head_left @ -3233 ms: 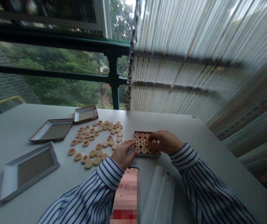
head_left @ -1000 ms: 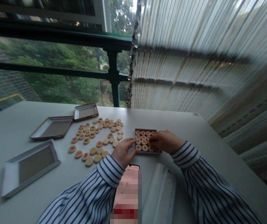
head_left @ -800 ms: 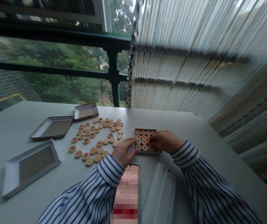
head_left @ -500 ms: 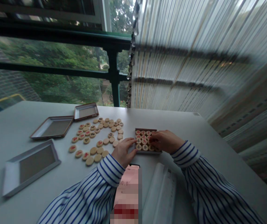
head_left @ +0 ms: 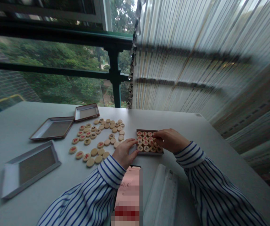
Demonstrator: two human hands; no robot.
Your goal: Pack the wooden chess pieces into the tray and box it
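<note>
A small shallow box [head_left: 149,153] holds rows of round Chinese chess pieces [head_left: 145,142], faces up, with red and black characters. My left hand [head_left: 124,153] rests at the box's left side, thumb and forefinger apart and touching its edge. Over the box's right side, my right hand [head_left: 172,139] has its fingers bent and pressed together on a piece in the right column. Those fingers cover part of that column. Left of the box, many loose Chinese chess pieces [head_left: 101,144] lie scattered on the white table [head_left: 78,188], some with characters up, others blank.
Two brown-rimmed trays [head_left: 52,128] and a larger white tray [head_left: 7,185] lie on the left. A phone [head_left: 128,188] with a pink screen lies below my left hand. Beside it is a clear plastic case [head_left: 164,194]. A string curtain [head_left: 172,78] hangs behind the table's right part.
My right hand has shifted slightly right and up over the box, uncovering pieces in its lower right part. My left hand stays at the box's left edge.
</note>
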